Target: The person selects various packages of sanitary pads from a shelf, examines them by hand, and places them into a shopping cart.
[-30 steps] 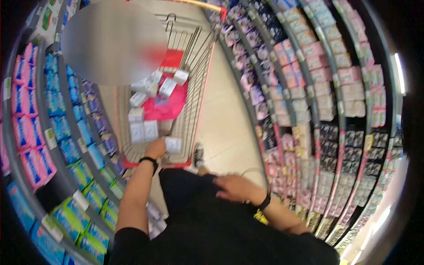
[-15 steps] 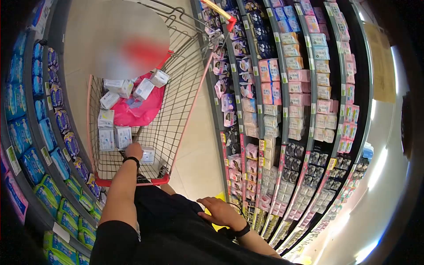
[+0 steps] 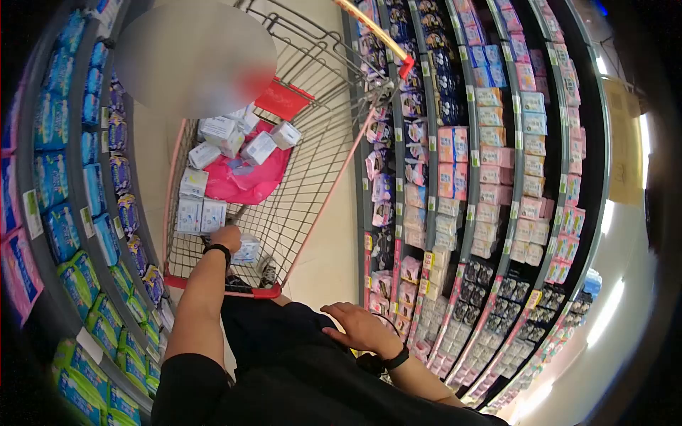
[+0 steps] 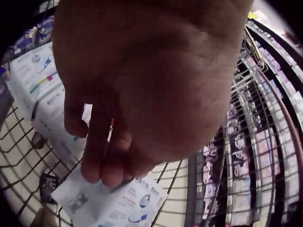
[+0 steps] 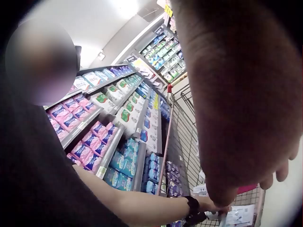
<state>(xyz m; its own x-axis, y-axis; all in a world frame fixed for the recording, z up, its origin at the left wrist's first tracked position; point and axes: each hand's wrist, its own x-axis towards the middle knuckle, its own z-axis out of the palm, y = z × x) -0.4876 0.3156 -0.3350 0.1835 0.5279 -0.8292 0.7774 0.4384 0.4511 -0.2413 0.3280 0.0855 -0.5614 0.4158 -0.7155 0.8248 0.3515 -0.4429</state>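
While our shopping cart (image 3: 268,292) stands at left, our right hand (image 3: 364,328), fingers loosely spread, supports nothing; our left hand (image 3: 227,238) pinches the near white printed pack (image 3: 249,249) inside by one edge, right of two similar packs (image 3: 189,214), so we judge slack could drop it.

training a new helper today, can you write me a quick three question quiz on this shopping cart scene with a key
1. True or false: the right hand is outside the cart.
2. What colour is the crumpled plastic in the cart? A green, B pink, C black.
3. Which hand is at a white pack?

Key: 1 true; 2 B; 3 the left hand.
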